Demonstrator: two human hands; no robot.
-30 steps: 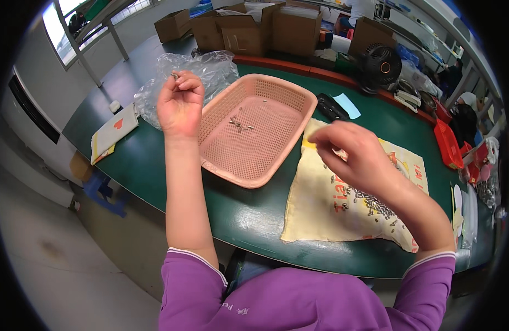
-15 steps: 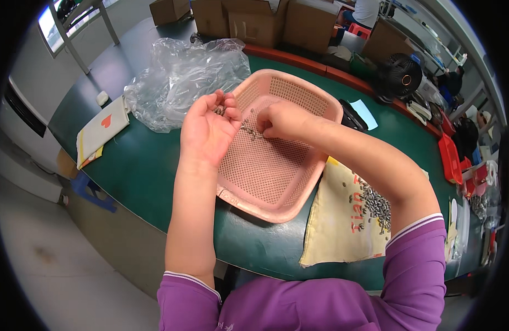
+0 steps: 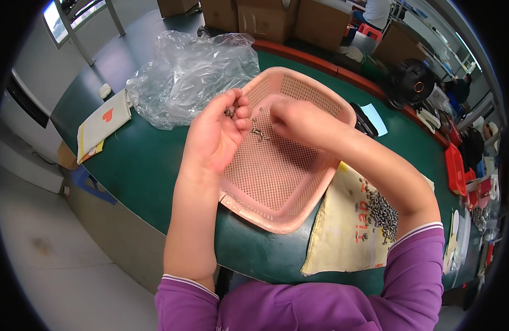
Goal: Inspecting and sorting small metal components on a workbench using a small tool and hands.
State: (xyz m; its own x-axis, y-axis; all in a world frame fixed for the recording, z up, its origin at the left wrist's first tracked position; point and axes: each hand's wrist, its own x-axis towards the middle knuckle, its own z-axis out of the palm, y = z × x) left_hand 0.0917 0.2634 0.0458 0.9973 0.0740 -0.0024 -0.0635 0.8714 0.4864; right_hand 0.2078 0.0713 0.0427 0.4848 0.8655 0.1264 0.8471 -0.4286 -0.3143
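My left hand [image 3: 217, 132] is palm up over the left rim of a pink plastic mesh basket [image 3: 260, 185]. Its fingers curl around a few small dark metal parts [image 3: 230, 112]. Inside the basket, a few more shiny metal pieces [image 3: 258, 133] lie between my two hands. My right hand [image 3: 290, 118] hovers over the basket's far right part, back of the hand up and fingers curled under. Its fingertips are hidden, so whatever they pinch cannot be made out. Beside the basket, a pale yellow cloth [image 3: 334, 237] carries a heap of similar dark metal parts [image 3: 382, 216].
A clear plastic bag [image 3: 191, 77] lies crumpled behind the basket on the green table [image 3: 147, 165]. A folded cloth with a heart [image 3: 104, 121] is at the left. Cardboard boxes [image 3: 265, 25], a black fan [image 3: 412, 83] and a red tray [image 3: 455, 168] stand farther off.
My right hand has drawn away to the right from the metal pieces in the basket. The left fingers have curled in more. The whole view has shifted slightly.
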